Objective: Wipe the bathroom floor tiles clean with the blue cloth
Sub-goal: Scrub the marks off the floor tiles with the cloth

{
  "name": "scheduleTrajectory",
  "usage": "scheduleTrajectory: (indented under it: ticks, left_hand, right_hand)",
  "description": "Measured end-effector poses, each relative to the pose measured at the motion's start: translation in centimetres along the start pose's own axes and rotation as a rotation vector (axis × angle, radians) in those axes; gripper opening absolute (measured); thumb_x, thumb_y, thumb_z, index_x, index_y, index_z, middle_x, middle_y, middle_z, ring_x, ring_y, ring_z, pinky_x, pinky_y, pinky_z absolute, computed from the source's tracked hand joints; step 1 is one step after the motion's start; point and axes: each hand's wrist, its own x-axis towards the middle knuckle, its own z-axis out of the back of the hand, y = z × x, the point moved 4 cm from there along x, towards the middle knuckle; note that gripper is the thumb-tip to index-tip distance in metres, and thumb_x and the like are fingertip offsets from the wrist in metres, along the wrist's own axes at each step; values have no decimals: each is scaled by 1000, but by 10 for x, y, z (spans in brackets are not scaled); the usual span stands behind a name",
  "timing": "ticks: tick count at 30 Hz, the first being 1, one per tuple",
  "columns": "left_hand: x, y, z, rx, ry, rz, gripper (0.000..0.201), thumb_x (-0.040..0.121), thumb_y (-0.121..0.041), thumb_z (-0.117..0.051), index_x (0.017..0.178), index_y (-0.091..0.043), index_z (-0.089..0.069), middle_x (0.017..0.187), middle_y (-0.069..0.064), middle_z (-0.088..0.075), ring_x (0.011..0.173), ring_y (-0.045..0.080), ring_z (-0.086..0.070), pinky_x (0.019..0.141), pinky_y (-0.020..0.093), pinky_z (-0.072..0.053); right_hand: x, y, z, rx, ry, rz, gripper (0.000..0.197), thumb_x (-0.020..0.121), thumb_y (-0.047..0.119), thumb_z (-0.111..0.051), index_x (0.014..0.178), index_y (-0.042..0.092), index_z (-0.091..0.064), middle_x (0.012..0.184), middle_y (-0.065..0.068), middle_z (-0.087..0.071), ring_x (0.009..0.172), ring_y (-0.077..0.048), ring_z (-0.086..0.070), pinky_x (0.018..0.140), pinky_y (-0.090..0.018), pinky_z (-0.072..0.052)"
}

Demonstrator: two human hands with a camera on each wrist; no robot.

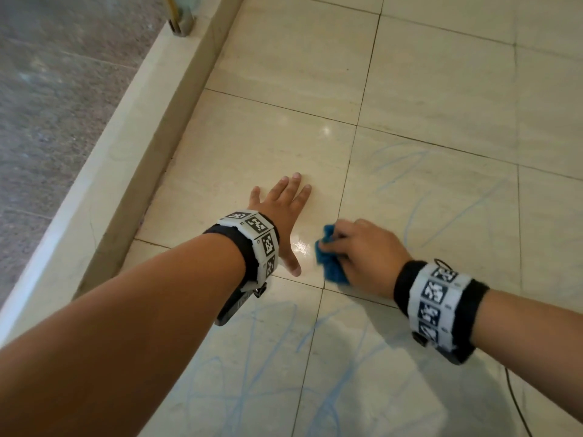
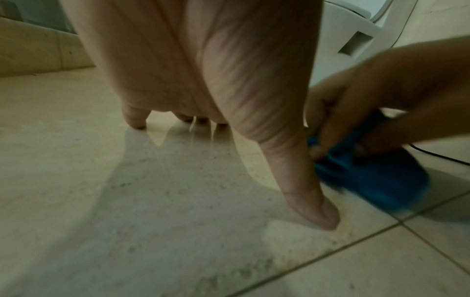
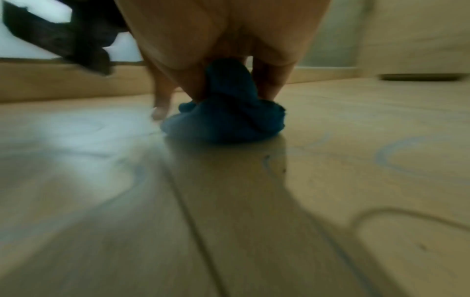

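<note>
While my right hand (image 1: 362, 247) grips the bunched blue cloth (image 1: 331, 260) on the floor tiles (image 1: 284, 74) — left hand (image 1: 284, 209) flat beside it, fingers spread, blue scribbles (image 1: 441, 197) around.

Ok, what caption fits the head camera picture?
Right hand scrubs blue cloth over scribbled floor tiles; left hand braces flat.

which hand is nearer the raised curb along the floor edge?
Left. The left hand rests flat on the tile beside the curb; the right hand, holding the blue cloth, is farther out.
</note>
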Motion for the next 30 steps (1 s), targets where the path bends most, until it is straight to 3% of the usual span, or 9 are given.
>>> scheduleTrajectory:
  ticks: [3, 7, 13, 16, 18, 22, 24, 27, 30]
  left_hand:
    - [-1, -1, 3, -16, 15, -2, 147, 57, -61, -82, 149, -20, 25, 154, 3, 35, 145, 23, 23, 117, 57, -1]
    - [-1, -2, 10, -98, 4, -1, 140, 60, -61, -80, 151, -21, 18, 157, 2, 29, 146, 23, 19, 117, 57, -1]
    - [11, -12, 24, -109, -39, 0, 141, 60, -67, -76, 149, -22, 24, 154, 3, 35, 144, 24, 27, 115, 60, 4]
    - [20, -17, 34, -105, -61, -22, 142, 60, -67, -76, 149, -21, 24, 153, 3, 36, 143, 24, 28, 115, 60, 5]
    - [28, -21, 38, -101, -59, -25, 143, 58, -68, -76, 149, -22, 24, 153, 3, 36, 143, 25, 28, 115, 60, 5]
    - [41, -27, 34, -73, -6, 13, 150, 52, -74, -76, 146, -23, 30, 150, 5, 41, 141, 26, 31, 113, 63, 6]
    - [43, -29, 29, -52, 8, 28, 153, 50, -75, -76, 143, -24, 35, 147, 6, 45, 139, 26, 35, 113, 64, 7]
    - [44, -28, 29, -55, 20, 33, 154, 50, -74, -77, 143, -24, 36, 147, 5, 46, 139, 27, 35, 113, 64, 6]
    - [45, -28, 30, -52, 22, 45, 155, 49, -74, -78, 143, -25, 36, 147, 5, 46, 139, 27, 35, 113, 64, 6]
  right_hand:
    - [1, -13, 7, 4, 73, 1, 25, 82, 18, -64, 103, 28, -72, 99, 1, -60, 86, -25, -55, 65, -32, -45]
    - [9, -67, 17, 53, -180, -307, 31, 86, 7, -58, 108, 24, -71, 104, -2, -57, 99, -26, -53, 81, -30, -39]
    - [-28, -19, 2, 110, 97, 59, 24, 82, 21, -55, 95, 25, -75, 91, 2, -65, 77, -23, -59, 60, -30, -43]
    - [-20, -73, 15, 74, -35, -202, 33, 81, 8, -62, 108, 25, -71, 100, -1, -62, 92, -28, -56, 71, -25, -31]
    - [-24, -74, 19, 63, -155, -275, 32, 79, 10, -67, 106, 24, -72, 96, -3, -62, 85, -32, -57, 67, -26, -33]
    - [-36, -36, 5, -84, -12, 129, 22, 72, 23, -68, 91, 30, -75, 81, 5, -63, 60, -22, -56, 50, -25, -42]
    - [-20, -60, 20, -37, 2, -2, 31, 81, 20, -51, 101, 29, -73, 89, 1, -62, 73, -26, -58, 56, -29, -39]
    - [-2, -109, 29, 44, -191, -424, 33, 84, 6, -56, 112, 21, -69, 102, -6, -58, 93, -31, -54, 72, -30, -37]
    - [-6, -71, 17, -19, -143, -224, 32, 76, 9, -60, 104, 17, -71, 103, -6, -63, 89, -35, -56, 78, -34, -44]
